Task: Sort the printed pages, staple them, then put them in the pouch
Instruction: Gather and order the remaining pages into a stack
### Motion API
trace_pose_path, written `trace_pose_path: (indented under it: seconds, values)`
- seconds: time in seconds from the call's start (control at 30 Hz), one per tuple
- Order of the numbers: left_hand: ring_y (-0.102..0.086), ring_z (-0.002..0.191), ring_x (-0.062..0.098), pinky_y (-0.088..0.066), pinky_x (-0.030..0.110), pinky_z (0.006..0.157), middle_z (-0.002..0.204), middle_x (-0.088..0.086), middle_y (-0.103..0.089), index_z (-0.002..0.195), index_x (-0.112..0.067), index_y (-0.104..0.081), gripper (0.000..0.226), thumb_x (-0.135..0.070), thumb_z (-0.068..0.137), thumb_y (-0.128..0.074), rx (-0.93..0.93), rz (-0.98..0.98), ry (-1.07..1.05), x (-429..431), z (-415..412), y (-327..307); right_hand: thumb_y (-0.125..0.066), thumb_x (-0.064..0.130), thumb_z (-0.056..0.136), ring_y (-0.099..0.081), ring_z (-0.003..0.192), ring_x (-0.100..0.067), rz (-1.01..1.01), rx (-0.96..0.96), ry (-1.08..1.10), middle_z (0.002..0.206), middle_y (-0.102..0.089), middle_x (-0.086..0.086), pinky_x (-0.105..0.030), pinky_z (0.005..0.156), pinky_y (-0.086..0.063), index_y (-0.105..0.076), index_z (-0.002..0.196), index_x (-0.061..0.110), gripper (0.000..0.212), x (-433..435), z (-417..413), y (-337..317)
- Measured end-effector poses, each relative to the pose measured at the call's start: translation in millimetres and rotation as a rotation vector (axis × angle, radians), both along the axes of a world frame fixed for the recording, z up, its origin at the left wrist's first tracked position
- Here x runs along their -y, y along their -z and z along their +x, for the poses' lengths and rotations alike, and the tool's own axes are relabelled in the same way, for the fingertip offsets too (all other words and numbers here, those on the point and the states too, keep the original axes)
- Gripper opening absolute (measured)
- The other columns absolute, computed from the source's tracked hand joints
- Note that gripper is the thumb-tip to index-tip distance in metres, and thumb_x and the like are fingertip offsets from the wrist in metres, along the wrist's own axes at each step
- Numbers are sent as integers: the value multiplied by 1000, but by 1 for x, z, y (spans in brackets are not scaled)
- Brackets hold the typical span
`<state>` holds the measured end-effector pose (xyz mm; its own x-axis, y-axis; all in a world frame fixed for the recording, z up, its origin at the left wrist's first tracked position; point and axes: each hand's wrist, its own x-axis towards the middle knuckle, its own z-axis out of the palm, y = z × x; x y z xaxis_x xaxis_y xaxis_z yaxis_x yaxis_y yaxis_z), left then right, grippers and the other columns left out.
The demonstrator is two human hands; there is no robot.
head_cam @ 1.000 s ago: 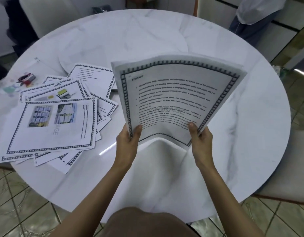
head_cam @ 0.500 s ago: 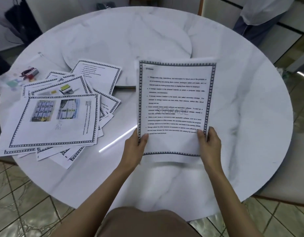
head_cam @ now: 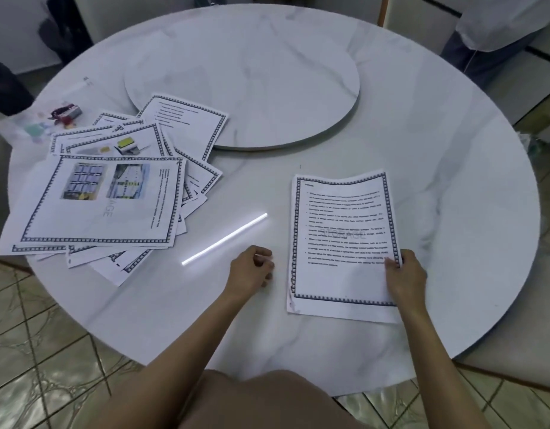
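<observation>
Table point(head_cam: 437, 150): round, glossy, marble-patterned; bears all the paper.
Turntable point(head_cam: 252, 72): raised round disc at the middle; overlapped at its near rim by one corner of the paper heap.
Loose pile point(head_cam: 97, 205): bordered printed pages fanned out at the left, overlapping at odd angles, a picture page uppermost. Light and limp, likely to slide on the glossy top; probably best squared by the edges with both hands before stapling.
Near page point(head_cam: 338, 218): lies flat at the right, well apart from the heap, far edge slightly wavy. Thin and easily creased, so best taken at a side margin.
Right hand point(head_cam: 406, 281): pinches that sheet's right margin, thumb on the paper.
Left hand point(head_cam: 252, 272): just beside the sheet's left edge, not touching it; fingers loosely curled, holding nothing.
Small items point(head_cam: 64, 112): far left, beyond the heap; too blurred to name as stapler or pouch.
</observation>
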<state>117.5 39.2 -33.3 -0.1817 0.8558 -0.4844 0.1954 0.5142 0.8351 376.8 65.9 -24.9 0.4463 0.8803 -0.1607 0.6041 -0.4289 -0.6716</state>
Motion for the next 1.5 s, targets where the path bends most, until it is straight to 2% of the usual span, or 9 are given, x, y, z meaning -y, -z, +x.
trace_pose_path:
  seconds: [0.13,0.4,0.97,1.07,1.2,1.27,1.33,1.4,1.5]
  values:
    - [-61,71,14,-50,15,60,95,10,-67,101,-14,-61,14,-9,91,-53,-31,61,25,7,0,1,-45,-8,88,-49,111,-39,59,66,2,124,-48,-26,-38,97,-37,-48,123,-4,35,-1,7,9]
    - [-65,77,0,-47,10,74,89,-8,-68,98,-21,-63,20,-7,91,-51,-125,181,-26,26,-1,3,-50,-3,88,-40,119,-40,93,206,-141,127,-44,-23,-48,96,-34,-51,125,4,38,-6,7,17]
    - [-60,84,-14,-44,2,77,94,-12,-65,98,-23,-61,24,-4,92,-49,-223,281,-228,56,12,9,-48,2,90,-45,112,-28,158,111,-451,117,-49,-12,-25,90,-24,-60,113,11,27,-19,-2,24]
    - [-60,86,-9,-41,-1,74,97,-8,-66,101,-21,-62,24,-3,91,-49,-286,291,-244,59,6,6,-52,2,87,-46,113,-28,176,119,-497,116,-50,-12,-36,99,-32,-60,113,11,28,-23,-8,24]
    - [-60,88,-4,-40,0,76,105,-6,-65,107,-17,-62,25,-3,91,-49,-384,306,-220,62,-17,2,-54,9,89,-49,111,-30,191,75,-532,114,-49,-11,-52,95,-43,-59,114,12,26,-27,-24,22]
    - [-59,97,8,-41,5,83,108,-7,-63,111,-17,-62,25,-5,92,-49,-428,303,-190,61,-33,0,-54,10,90,-45,115,-27,172,63,-542,117,-47,-10,-42,104,-33,-58,117,13,28,-27,-34,20]
    - [-56,105,13,-42,19,92,111,-7,-61,114,-18,-60,27,-7,92,-49,-491,316,-140,59,-51,-1,-53,13,91,-41,118,-25,161,81,-542,119,-47,-10,-27,97,-22,-57,119,13,28,-27,-44,19]
    - [-54,106,16,-42,30,94,115,-3,-60,116,-18,-60,28,-8,92,-49,-569,333,-91,59,-70,-1,-53,17,93,-40,119,-25,168,95,-533,121,-48,-10,-25,92,-18,-57,119,13,27,-24,-56,18]
    - [-51,108,17,-39,29,92,119,1,-58,118,-18,-58,28,-10,92,-49,-628,342,-40,60,-102,0,-52,19,93,-40,120,-24,156,110,-488,123,-49,-9,-23,91,-15,-58,119,14,27,-18,-76,19]
